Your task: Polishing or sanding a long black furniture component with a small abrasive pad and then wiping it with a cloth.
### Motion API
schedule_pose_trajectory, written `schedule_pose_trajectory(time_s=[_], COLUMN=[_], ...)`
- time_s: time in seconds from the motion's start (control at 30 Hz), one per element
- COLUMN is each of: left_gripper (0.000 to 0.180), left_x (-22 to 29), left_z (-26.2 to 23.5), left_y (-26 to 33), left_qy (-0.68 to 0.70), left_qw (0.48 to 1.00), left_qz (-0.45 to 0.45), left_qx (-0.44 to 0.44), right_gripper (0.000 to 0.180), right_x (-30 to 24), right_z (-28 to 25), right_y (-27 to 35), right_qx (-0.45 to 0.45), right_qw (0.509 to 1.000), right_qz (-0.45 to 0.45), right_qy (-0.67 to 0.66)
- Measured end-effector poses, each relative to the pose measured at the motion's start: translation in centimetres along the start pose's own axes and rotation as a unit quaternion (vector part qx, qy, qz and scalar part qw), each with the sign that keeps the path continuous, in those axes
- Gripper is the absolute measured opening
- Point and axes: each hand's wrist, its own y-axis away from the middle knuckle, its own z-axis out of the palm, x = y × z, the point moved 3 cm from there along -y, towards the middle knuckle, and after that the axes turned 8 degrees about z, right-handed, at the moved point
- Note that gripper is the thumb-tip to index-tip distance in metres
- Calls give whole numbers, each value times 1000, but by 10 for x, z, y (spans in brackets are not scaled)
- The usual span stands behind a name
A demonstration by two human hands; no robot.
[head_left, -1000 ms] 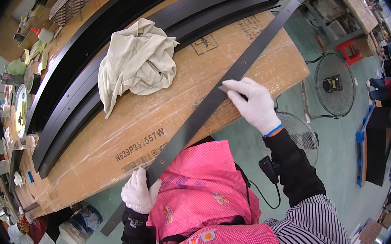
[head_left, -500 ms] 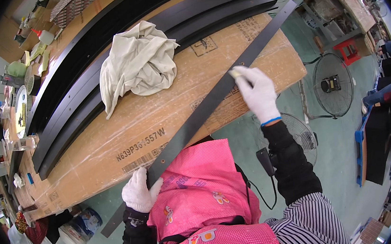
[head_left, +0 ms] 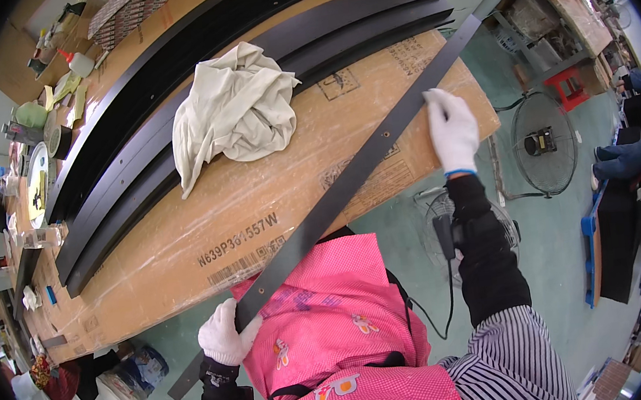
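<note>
A long, flat black strip [head_left: 348, 167] with small holes slants across the cardboard-topped surface, from low left to far right. Wrapped round its lower part is my left hand [head_left: 228, 335], in a white glove, with the strip's end sticking out below. My right hand [head_left: 454, 130], gloved too, is at the strip's right edge toward its far end. Its fingers are bent and drawn together; whatever they hold is hidden. Beyond the strip, a crumpled off-white cloth [head_left: 237, 115] rests partly on other black strips [head_left: 121, 194] and partly on the cardboard [head_left: 237, 224].
A white bottle with a red tip [head_left: 80, 63] stands at the far left, near a green roundish thing [head_left: 31, 115]. Off to the right are a black floor fan [head_left: 542, 141] and a red stool [head_left: 568, 89]. A dark cord [head_left: 436, 335] hangs beside my right arm.
My right hand has moved farther out along the strip and to its right edge. My left hand keeps its grip, and the strip has shifted only slightly.
</note>
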Motion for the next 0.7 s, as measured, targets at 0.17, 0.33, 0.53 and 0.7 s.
schedule_pose_trajectory(time_s=[0.17, 0.33, 0.53, 0.7], left_gripper=[57, 55, 58, 62], left_x=[-2, -17, -56, -81], left_z=[4, -11, -22, -22], left_y=[1, 28, 73, 107], left_qy=[5, -10, -17, -18], left_qw=[1000, 1000, 999, 994], left_qz=[-5, -4, -15, -59], left_qx=[6, -14, -37, -91], right_gripper=[18, 19, 22, 18], right_x=[-59, -32, 58, -36], right_z=[7, 25, 11, 6], right_y=[94, 117, -60, 87], right_qx=[-106, -152, 17, -224], right_qw=[964, 956, 1000, 938], right_qz=[-234, -249, -5, -215], right_qy=[-68, -33, 0, -154])
